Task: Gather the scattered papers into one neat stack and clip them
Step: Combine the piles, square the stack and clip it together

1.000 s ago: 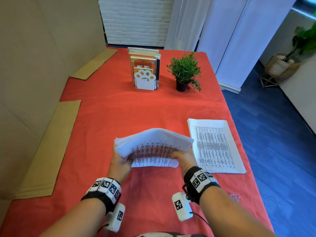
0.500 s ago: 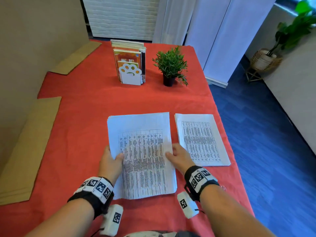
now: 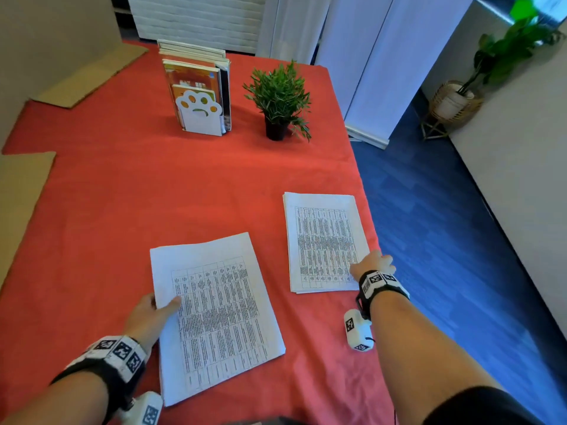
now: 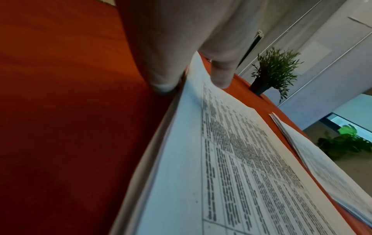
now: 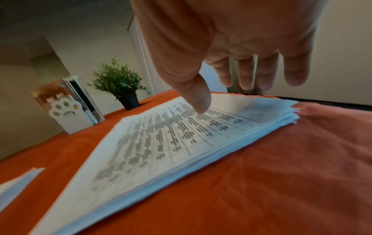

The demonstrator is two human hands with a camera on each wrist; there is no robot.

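Right hand (image 3: 372, 265) has left the near white printed stack (image 3: 214, 314), fingers spread over the far ragged-edged stack (image 3: 323, 243), left hand (image 3: 150, 317) pinching; sheets could fan out.

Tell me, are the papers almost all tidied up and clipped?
About halfway. The near pile already lies squared on the red cloth, with the left hand holding its edge. The right hand hovers open over the far pile, which sits apart. Left: merging both piles and clipping them; no clip shows.
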